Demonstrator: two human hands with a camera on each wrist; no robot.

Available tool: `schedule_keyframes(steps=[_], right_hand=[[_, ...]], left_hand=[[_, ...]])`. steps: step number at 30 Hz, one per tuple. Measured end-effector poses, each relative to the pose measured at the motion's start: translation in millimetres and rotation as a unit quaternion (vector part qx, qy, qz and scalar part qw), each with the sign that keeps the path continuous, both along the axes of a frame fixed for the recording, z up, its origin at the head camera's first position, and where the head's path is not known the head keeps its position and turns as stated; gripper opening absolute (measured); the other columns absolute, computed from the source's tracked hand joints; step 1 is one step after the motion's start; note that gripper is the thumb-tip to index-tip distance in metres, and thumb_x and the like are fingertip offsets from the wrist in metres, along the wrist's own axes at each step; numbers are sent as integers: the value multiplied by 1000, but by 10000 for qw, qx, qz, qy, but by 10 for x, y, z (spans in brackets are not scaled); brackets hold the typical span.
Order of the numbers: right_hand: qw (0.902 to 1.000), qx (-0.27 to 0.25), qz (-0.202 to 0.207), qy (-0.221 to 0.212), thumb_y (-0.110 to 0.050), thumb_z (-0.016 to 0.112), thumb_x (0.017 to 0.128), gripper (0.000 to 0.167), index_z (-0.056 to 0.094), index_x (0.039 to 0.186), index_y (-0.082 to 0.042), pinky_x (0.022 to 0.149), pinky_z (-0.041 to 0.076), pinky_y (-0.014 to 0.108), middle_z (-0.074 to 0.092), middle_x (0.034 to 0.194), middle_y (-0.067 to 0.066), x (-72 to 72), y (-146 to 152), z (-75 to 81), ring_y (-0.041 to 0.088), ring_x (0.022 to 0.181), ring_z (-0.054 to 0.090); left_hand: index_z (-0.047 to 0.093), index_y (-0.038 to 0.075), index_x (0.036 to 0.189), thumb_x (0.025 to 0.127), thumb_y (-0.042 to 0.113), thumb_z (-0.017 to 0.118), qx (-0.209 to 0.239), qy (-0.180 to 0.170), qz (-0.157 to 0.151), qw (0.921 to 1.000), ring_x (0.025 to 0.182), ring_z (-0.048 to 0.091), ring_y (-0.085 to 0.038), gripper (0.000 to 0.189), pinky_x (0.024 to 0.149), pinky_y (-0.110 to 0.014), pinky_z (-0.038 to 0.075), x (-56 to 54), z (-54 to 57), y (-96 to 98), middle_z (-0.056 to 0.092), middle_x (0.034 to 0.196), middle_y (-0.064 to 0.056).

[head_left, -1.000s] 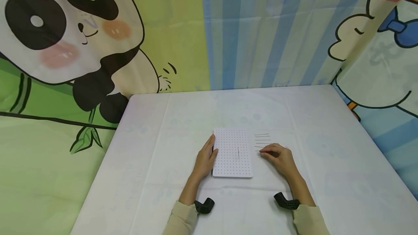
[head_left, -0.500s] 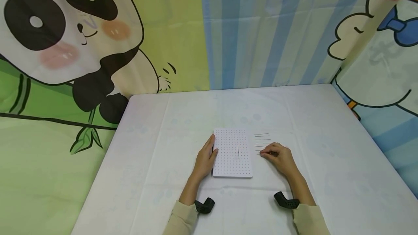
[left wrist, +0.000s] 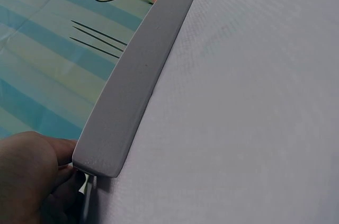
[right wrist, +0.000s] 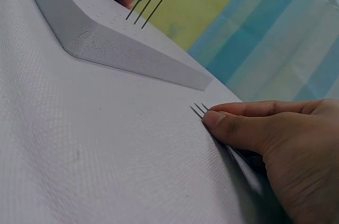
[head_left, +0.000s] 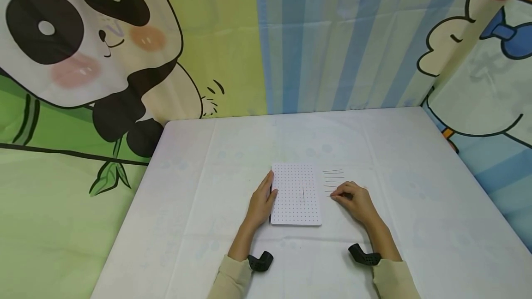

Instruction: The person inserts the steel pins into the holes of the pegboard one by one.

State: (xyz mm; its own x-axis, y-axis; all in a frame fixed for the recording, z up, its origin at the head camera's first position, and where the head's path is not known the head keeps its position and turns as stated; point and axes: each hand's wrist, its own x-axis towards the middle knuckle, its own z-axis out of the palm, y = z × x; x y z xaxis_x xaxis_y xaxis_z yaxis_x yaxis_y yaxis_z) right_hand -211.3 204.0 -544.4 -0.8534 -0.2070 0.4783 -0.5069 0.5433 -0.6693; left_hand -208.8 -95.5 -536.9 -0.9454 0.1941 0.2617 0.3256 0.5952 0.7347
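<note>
A white board with rows of small holes (head_left: 293, 216) lies on the table. Several thin dark needles (right wrist: 139, 12) stand up from it; in the head view they merge into a short dark line. My left hand (head_left: 261, 204) holds the board's left edge, with the thumb at the rim; its other fingers are partly hidden. Right of the board, several loose needles (head_left: 334, 178) lie in a spaced row. At the near end of this row my right hand (right wrist: 275, 134) pinches a needle between thumb and forefinger. Pointed tips show just past those fingertips.
A white cloth covers the table (head_left: 232, 151). Each wrist carries a black camera mount, one on the left (head_left: 260, 262) and one on the right (head_left: 364, 256). Printed cartoon curtains (head_left: 332, 36) hang behind the table and at its sides.
Almost nothing has moved. My right hand shifts very slightly at the near end of the needle row; the left hand and the board stay put.
</note>
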Motion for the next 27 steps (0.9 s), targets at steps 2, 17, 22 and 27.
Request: schedule_keyframes(steps=[2, 17, 22, 27], right_hand=[[10000, -3, 7, 3, -3, 78, 69, 16, 71, 75, -16, 69, 42, 12, 64, 79, -9, -2, 1, 0, 10, 78, 56], [9993, 348, -125, -77, -8, 76, 74, 11, 69, 77, -16, 71, 42, 12, 63, 81, -10, 22, -25, 16, 10, 80, 54], [9992, 376, -153, 65, -7, 76, 73, 10, 69, 77, -14, 67, 42, 13, 62, 79, -9, 17, -48, 17, 10, 78, 54], [9983, 513, -198, 188, -9, 75, 75, 10, 69, 78, -15, 67, 43, 18, 61, 80, -9, -2, -82, 16, 11, 79, 54]], left_hand=[[26, 3, 144, 95, 10, 51, -23, -44, 14, 10000, 136, 25, -23, 56, 110, -36, 22, -2, 6, 3, 27, 149, -11], [27, 2, 144, 95, 10, 51, -17, 13, -21, 10000, 135, 25, -24, 55, 111, -36, 22, -4, -9, 1, 27, 149, -12], [27, 2, 144, 95, 10, 51, -6, 30, -18, 10000, 135, 26, -25, 56, 111, -36, 22, 0, -14, 2, 27, 148, -12], [27, 2, 144, 95, 10, 51, 3, 24, -10, 10000, 135, 26, -24, 56, 111, -36, 22, 4, -9, 2, 27, 149, -12]])
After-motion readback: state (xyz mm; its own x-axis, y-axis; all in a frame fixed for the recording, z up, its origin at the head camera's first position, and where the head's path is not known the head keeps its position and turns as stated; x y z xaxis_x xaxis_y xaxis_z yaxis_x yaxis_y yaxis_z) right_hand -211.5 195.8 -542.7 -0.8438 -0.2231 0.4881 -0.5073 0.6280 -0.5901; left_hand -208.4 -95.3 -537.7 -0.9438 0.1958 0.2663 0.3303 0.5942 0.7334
